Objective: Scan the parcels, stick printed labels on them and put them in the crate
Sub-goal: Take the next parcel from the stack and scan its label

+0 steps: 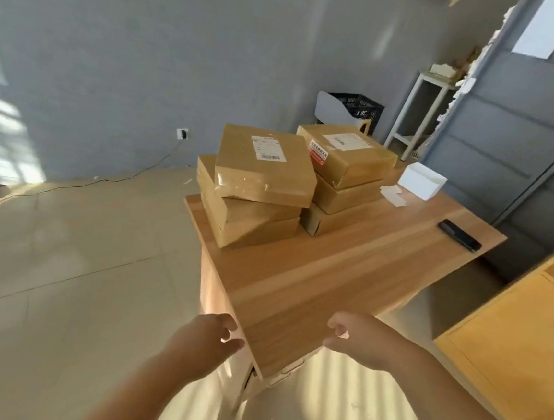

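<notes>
Two stacks of brown cardboard parcels stand at the far end of a wooden table (347,270). The left stack's top parcel (263,164) carries a white barcode label. The right stack's top parcel (345,153) has a white label and a red-and-white sticker. A black scanner (459,235) lies near the table's right edge. Loose white labels (393,194) lie beside a white box (424,181). A black crate (358,111) sits on a chair behind the table. My left hand (208,342) and my right hand (361,340) hover at the table's near corner, both holding nothing, fingers loosely curled.
A light wooden cabinet (509,350) stands close on the right. A white shelf (420,112) is by the grey wall at the back. A black cable (68,186) runs across the tiled floor from a wall socket on the left.
</notes>
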